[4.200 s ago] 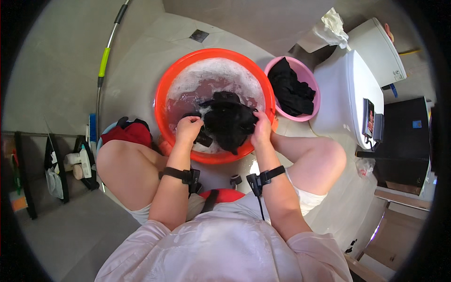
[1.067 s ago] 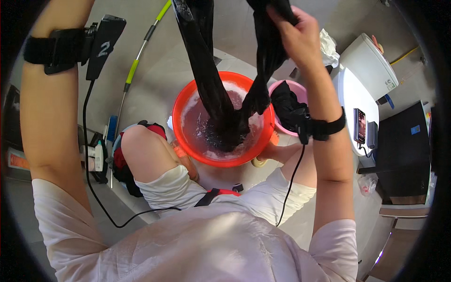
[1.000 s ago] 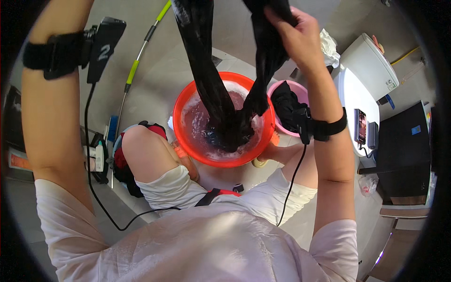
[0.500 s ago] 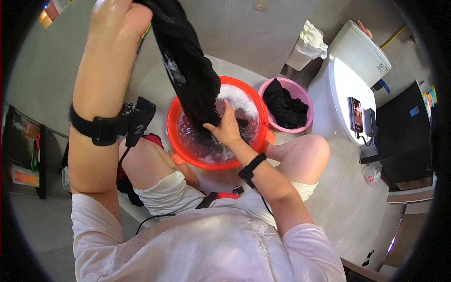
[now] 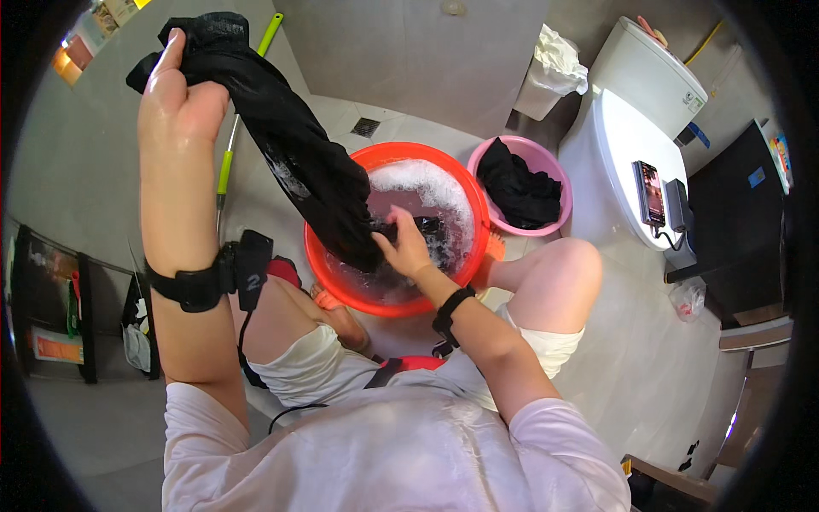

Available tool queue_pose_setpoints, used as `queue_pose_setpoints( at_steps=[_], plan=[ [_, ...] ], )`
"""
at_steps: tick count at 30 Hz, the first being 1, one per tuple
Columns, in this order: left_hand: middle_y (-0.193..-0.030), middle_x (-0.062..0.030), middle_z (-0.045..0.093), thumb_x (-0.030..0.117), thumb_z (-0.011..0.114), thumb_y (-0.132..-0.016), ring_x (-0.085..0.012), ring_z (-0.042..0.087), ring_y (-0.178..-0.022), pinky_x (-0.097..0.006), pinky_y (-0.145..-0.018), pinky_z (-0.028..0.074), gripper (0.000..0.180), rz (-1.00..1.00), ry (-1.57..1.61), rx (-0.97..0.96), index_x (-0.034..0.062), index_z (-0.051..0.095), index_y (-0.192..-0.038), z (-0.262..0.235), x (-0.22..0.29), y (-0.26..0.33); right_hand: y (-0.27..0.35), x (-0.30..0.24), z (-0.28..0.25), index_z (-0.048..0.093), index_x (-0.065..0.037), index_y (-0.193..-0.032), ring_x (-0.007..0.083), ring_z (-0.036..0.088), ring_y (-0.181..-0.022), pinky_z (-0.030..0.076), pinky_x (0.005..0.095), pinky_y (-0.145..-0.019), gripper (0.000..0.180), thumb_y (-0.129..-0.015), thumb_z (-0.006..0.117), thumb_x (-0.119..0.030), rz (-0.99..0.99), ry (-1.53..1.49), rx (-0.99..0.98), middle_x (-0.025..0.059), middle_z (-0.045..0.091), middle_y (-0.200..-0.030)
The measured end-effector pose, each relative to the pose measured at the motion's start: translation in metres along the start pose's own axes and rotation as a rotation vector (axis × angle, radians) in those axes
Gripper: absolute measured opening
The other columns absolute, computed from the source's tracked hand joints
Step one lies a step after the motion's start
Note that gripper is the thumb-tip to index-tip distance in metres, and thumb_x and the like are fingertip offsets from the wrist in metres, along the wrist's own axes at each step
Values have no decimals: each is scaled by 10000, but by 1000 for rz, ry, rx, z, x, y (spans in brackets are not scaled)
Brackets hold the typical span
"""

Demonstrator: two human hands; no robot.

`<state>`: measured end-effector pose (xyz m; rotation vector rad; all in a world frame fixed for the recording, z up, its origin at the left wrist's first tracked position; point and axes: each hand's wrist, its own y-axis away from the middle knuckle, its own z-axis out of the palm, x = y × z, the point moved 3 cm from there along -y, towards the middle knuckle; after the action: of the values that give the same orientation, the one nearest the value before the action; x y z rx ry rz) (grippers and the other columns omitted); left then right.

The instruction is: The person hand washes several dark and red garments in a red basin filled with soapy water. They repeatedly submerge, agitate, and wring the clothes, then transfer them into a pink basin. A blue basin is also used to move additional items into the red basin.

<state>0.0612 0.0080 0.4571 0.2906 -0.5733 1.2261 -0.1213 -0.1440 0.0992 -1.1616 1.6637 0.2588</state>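
A long wet black garment [image 5: 290, 141] hangs slantwise from my raised left hand [image 5: 183, 107], which grips its bunched upper end. White suds cling to its side. The lower end reaches down into a red basin [image 5: 317, 230] of foamy, murky water. Over the basin, my right hand [image 5: 408, 247] has its thumb beside the garment's lower edge, with thumb and fingers apart. Whether the thumb touches the cloth is hard to tell. Dark wet cloth [image 5: 424, 227] shows in the water by the right fingers.
A pink basin [image 5: 559, 209] holding black cloth stands right of the red one. Beyond are a lined waste bin [image 5: 546, 85] and a white toilet [image 5: 614, 162] with a phone [image 5: 651, 194] on its lid. A green-handled pole [image 5: 225, 171] leans at left, near a floor drain [image 5: 365, 127].
My left hand appears lower in the view, and the garment's gripped upper end now shows. The garment slants more to the left. My right hand's fingers have curled somewhat.
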Motion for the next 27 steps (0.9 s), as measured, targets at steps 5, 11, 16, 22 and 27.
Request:
queue_pose_setpoints(
  at_steps=[5, 11, 16, 22, 27],
  plan=[
    [-1100, -131, 684, 154, 623, -982, -279, 669, -987, -406, -917, 543, 227, 4, -59, 24, -41, 635, -1098, 0, -34, 15, -57, -135, -31, 360, 18, -1401, 369, 537, -1208, 451, 424, -1021, 809, -780, 828, -204, -376, -102, 322, 221, 485, -1343],
    [-1013, -73, 686, 202, 636, -983, -219, 667, -930, -380, -849, 544, 196, -28, -149, -10, 29, 629, -1075, -44, -82, 39, -101, -177, -57, 502, -17, -1311, 336, 606, -1085, 508, 402, -936, 639, -739, 786, -28, -421, -127, -86, 181, 551, -1240],
    [-1159, -109, 692, 322, 546, -1025, -250, 648, -1073, -413, -996, 481, 353, -265, 54, -256, 9, 636, -1161, -75, -74, 37, -116, -146, -86, 656, -45, -1037, 198, 635, -876, 515, 308, -817, 159, -913, 588, -117, 335, -978, -182, 54, 642, -929],
    [-1386, -174, 569, 214, 472, -930, -335, 524, -1294, -488, -1144, 345, 482, -463, 250, -386, -37, 527, -1337, -108, -97, 46, -134, -155, -105, 506, -78, -768, 183, 370, -473, 320, 328, -452, 380, -942, 444, -410, 559, -1730, -430, 45, 466, -649],
    [-1288, -100, 581, 43, 535, -823, -277, 549, -1217, -426, -1106, 386, 601, -372, -38, -363, 66, 421, -1412, -120, -140, 87, -131, -169, -81, 510, -58, -807, 139, 365, -431, 309, 278, -411, 387, -944, 431, -411, 612, -1769, -739, 44, 472, -621]
  ],
)
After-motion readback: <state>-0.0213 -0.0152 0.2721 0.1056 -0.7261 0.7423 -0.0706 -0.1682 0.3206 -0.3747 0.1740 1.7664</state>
